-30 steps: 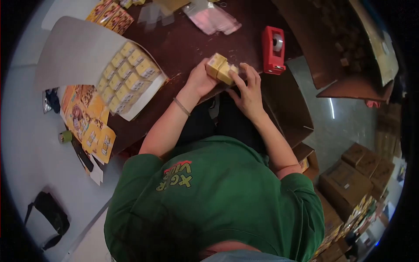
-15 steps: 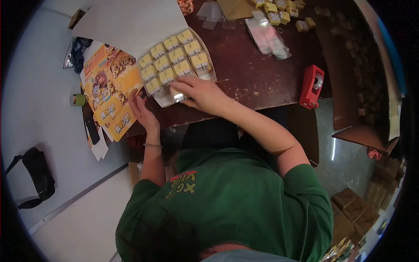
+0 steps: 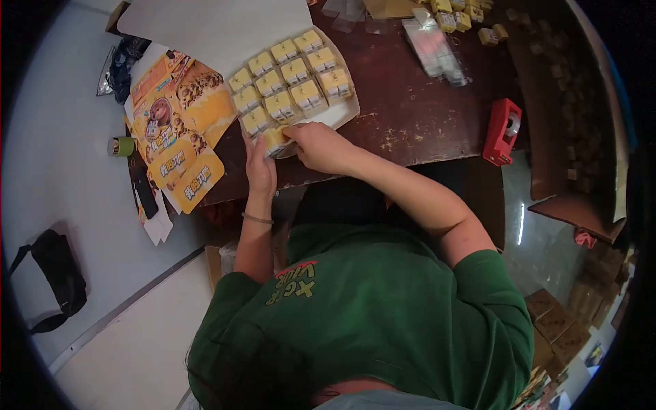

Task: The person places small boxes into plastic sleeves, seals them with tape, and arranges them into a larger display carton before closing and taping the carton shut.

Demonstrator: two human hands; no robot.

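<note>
An open white box [image 3: 347,111] on the dark red table holds several small yellow-and-white boxes [image 3: 295,71] in rows. At its near left corner, my right hand [image 3: 320,146] pinches one yellow box [image 3: 275,139] from the right side. My left hand [image 3: 261,167] is raised at the left of that same box, its fingers up against the white box's corner and partly hidden. A bare white strip of the box's inside shows to the right of my right fingertips.
Orange printed sheets [image 3: 181,130] lie at the left. A red tape dispenser [image 3: 502,132] stands at the right edge. Clear plastic bags [image 3: 434,49] and loose yellow boxes [image 3: 459,16] lie at the back. A large cardboard box [image 3: 547,207] is at the far right.
My left hand has moved right, up to the white box's near corner. My right hand now has a yellow box at that corner. The view has shifted slightly.
</note>
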